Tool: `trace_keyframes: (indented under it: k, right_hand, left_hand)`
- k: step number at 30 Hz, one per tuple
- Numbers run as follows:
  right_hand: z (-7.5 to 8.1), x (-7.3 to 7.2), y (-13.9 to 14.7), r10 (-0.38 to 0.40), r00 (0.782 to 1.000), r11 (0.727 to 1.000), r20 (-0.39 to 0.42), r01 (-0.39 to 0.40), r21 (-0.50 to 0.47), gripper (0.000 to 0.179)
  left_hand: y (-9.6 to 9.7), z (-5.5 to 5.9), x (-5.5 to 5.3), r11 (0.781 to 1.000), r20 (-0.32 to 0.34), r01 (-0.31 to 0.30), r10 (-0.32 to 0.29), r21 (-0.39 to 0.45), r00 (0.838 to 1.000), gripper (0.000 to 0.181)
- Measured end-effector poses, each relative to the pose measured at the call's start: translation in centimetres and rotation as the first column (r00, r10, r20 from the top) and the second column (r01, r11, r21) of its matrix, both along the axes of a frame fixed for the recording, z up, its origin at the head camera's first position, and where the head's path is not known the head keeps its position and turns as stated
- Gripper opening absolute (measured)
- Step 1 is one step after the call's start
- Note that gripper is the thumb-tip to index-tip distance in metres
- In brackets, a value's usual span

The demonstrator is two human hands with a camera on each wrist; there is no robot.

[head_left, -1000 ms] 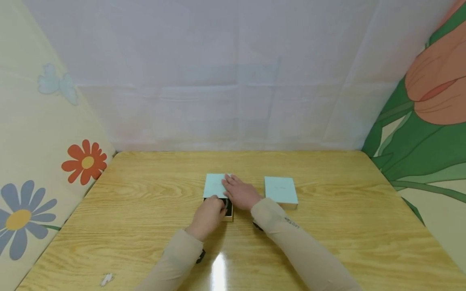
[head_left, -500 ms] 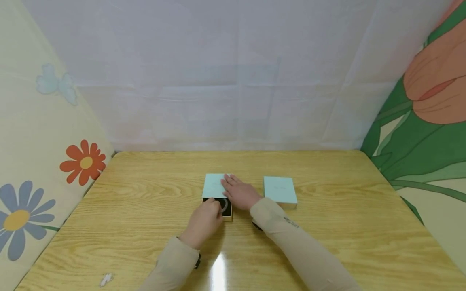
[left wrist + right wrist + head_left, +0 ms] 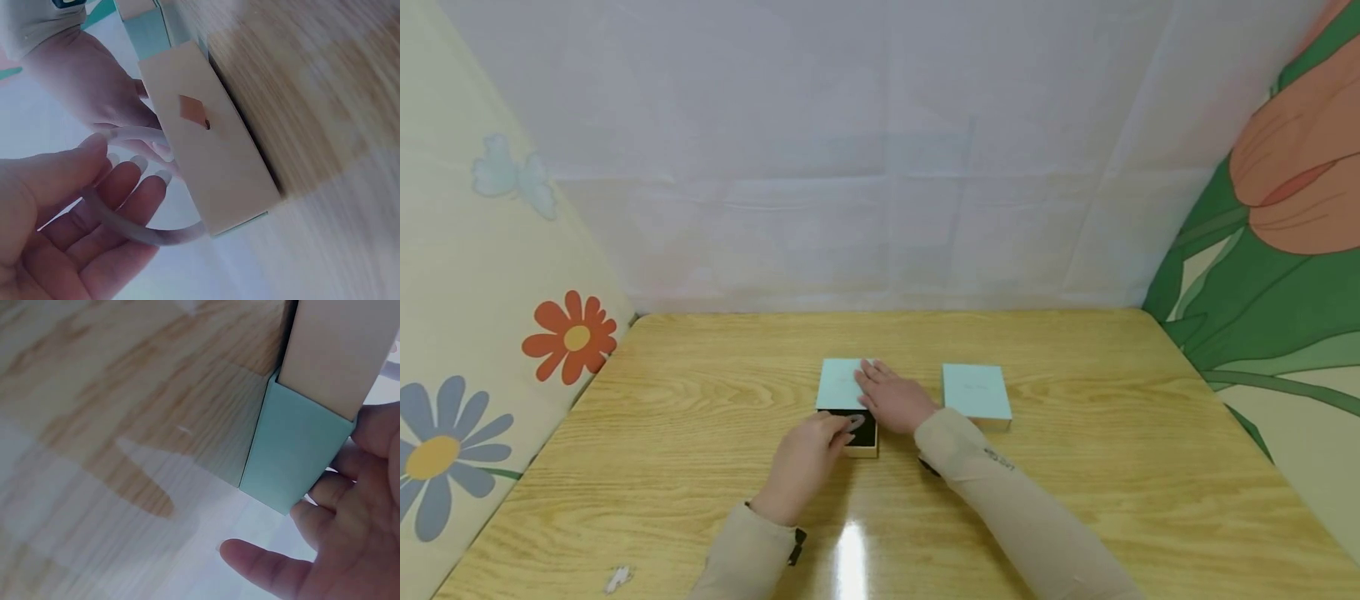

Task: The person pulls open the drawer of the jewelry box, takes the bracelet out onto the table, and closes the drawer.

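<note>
A pale, ring-shaped bangle (image 3: 856,422) is pinched between the thumb and fingers of my left hand (image 3: 801,462), tilted up over a half-pulled drawer box. The box has a light blue sleeve (image 3: 838,385) and a beige drawer (image 3: 867,452) with a black inside. In the left wrist view the bangle (image 3: 140,234) passes behind the drawer front (image 3: 212,144), which bears a small tan tab (image 3: 192,109). My right hand (image 3: 898,402) rests on the sleeve's top with extended fingers. The right wrist view has that hand (image 3: 356,531) along the blue sleeve (image 3: 297,447).
A second light blue box (image 3: 976,392) lies to the right of my right hand on the wooden table (image 3: 1075,483). A small white scrap (image 3: 619,578) lies near the front left. A white cloth backdrop (image 3: 880,208) hangs behind the table.
My left hand has drawn back toward the lower left, lifting the bangle out of its flat lie in the drawer and tilting it. The right hand has stayed on the sleeve.
</note>
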State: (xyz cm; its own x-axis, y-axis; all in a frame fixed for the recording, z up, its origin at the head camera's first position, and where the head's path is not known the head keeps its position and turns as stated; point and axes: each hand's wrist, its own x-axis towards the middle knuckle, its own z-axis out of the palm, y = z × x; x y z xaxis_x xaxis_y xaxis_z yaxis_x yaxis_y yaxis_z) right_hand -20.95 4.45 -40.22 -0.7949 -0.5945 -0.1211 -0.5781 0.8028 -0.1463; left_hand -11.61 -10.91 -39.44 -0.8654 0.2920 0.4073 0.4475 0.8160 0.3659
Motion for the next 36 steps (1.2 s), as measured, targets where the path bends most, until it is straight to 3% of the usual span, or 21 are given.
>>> trace_keyframes:
  k: [13,36]
  right_hand:
    - [-0.2,-0.1,0.0,-0.006,1.0,1.0,-0.001,0.006,-0.015,0.05]
    - [0.0,0.0,-0.1,-0.011,1.0,1.0,0.012,0.011,-0.015,0.05]
  left_hand:
    - [-0.5,-0.2,-0.1,0.997,-0.103,-0.014,0.023,0.082,0.994,0.01]
    - [-1.2,-0.2,-0.1,0.976,-0.115,-0.015,0.041,0.216,0.993,0.015]
